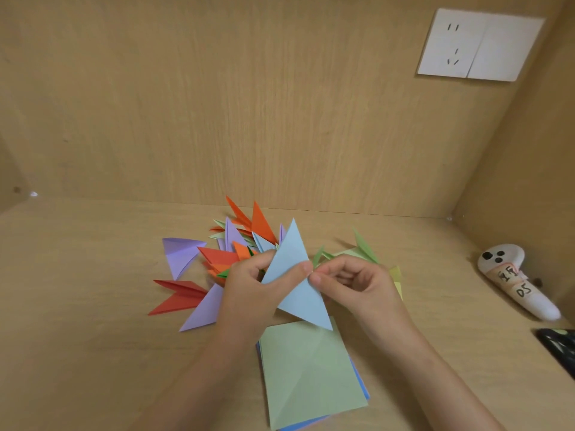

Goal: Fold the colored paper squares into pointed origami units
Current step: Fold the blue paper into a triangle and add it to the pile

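Note:
A light blue paper piece [294, 275], folded into a long pointed shape, is held above the desk. My left hand [255, 287] grips it from the left, thumb on its front. My right hand [351, 283] pinches its right edge. Below lies a stack of flat paper squares [311, 371] with a creased pale green sheet on top and blue edges showing beneath. Behind my hands is a pile of folded pointed units [230, 253] in orange, red, purple, green and blue. More green units [362, 248] lie behind my right hand.
A wooden desk [93, 306] is closed in by wooden walls at the back and right. A white controller [516, 279] with a label lies at the right. A dark object [558, 346] sits at the right edge. A white wall socket [479, 45] is up on the back wall.

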